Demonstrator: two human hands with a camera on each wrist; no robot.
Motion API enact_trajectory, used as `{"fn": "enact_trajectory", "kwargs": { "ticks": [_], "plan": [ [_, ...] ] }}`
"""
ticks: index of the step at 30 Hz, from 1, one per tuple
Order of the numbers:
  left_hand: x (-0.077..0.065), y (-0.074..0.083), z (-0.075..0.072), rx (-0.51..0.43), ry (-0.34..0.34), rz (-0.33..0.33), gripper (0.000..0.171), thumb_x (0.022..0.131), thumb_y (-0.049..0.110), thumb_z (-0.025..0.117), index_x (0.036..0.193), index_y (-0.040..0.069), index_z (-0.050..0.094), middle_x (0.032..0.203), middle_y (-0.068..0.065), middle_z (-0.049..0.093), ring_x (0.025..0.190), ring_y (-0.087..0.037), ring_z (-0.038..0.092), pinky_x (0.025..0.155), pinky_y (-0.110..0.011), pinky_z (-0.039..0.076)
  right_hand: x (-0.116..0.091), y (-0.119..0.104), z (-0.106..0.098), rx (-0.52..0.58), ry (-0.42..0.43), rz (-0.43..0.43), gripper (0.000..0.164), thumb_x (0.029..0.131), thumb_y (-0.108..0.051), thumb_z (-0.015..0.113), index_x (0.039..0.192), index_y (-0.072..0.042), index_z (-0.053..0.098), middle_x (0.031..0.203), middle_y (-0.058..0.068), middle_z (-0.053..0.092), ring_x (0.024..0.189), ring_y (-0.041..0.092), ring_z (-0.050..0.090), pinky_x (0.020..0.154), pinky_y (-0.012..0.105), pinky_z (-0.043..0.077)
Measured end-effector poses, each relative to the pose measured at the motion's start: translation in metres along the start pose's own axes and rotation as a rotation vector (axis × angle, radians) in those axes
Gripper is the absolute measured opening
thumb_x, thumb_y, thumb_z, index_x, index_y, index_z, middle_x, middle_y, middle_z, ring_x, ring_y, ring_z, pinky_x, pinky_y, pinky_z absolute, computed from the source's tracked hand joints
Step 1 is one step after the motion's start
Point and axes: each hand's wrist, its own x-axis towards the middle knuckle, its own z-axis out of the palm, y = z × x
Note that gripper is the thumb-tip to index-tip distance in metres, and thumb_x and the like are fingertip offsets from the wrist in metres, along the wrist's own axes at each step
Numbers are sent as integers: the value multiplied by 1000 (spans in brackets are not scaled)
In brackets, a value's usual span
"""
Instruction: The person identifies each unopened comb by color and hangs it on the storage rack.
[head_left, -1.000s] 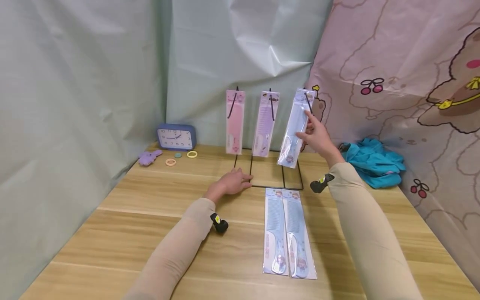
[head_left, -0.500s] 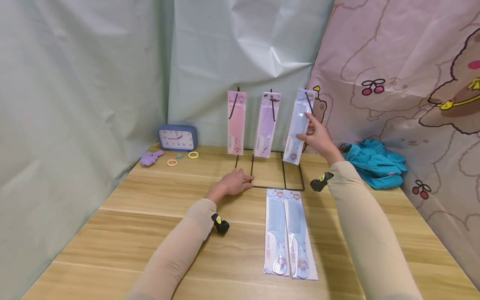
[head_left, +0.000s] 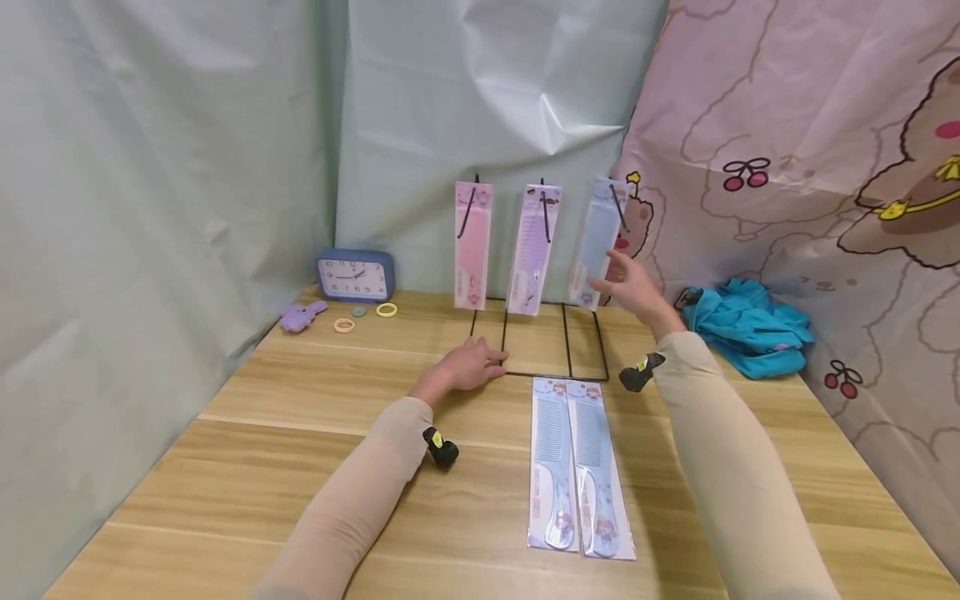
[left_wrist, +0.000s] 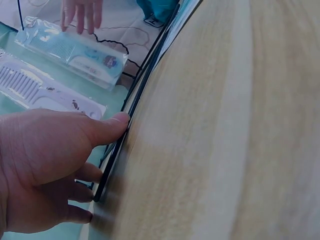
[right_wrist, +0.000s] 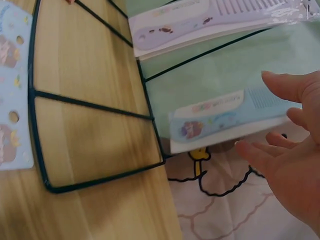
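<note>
A black wire rack [head_left: 567,342] stands on the wooden table, holding a pink comb pack [head_left: 472,250], a purple comb pack [head_left: 531,258] and a blue comb pack [head_left: 596,225] on its hooks. My right hand [head_left: 637,292] is beside the lower part of the hanging blue pack. In the right wrist view, its thumb and fingers [right_wrist: 257,152] are spread, with nothing held. My left hand [head_left: 467,364] rests at the rack's front left corner, and its thumb [left_wrist: 112,129] touches the base wire. Two more blue comb packs [head_left: 551,458] lie flat in front of the rack.
At the back left are a blue clock [head_left: 355,275], a purple toy-like piece [head_left: 302,316] and several small rings [head_left: 387,310]. A crumpled teal cloth [head_left: 750,325] lies at the right edge. Hanging sheets stand behind the table.
The right hand has let go of the blue pack and drawn slightly down. That pack swung from a tilt to hang farther back on its hook. The left hand stays at the rack.
</note>
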Motion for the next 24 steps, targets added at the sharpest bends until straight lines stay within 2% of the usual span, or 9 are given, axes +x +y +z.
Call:
{"fn": "enact_trajectory", "kwargs": {
  "ticks": [6,11,15,21,24],
  "plan": [
    [0,1,-1,-13,-4,-3,47,105,38,50,148,20,50,156,-33,26,145,-47,23,118,-57,22,-14,21,0,-17,-18,0,69,99,-22,66,155,-2,31,156,24,34,142,46,30,111,59,34],
    [0,1,-1,-20,-7,-6,47,105,37,50,148,20,50,156,-32,26,145,-48,22,117,-57,22,-37,32,4,-64,-80,23,68,100,-18,63,156,1,28,160,24,25,143,48,28,111,59,35],
    [-1,0,-1,-27,-13,-16,46,105,37,50,148,20,51,157,-30,26,146,-48,20,118,-58,21,-62,36,9,-142,-147,22,73,98,-22,65,155,2,26,159,26,25,140,52,29,110,61,34],
    [-1,1,-1,-36,-11,-3,46,106,37,49,148,19,51,157,-31,24,145,-50,18,118,-59,20,-100,39,24,-326,-224,22,81,92,-29,73,150,9,32,149,34,37,133,54,39,106,64,36],
    [-2,0,-2,-33,-12,6,47,106,37,49,149,18,50,157,-32,24,145,-51,18,117,-59,20,-117,36,37,-380,-268,70,93,87,-36,79,148,14,31,139,39,44,126,52,47,102,61,42]
  ]
}}
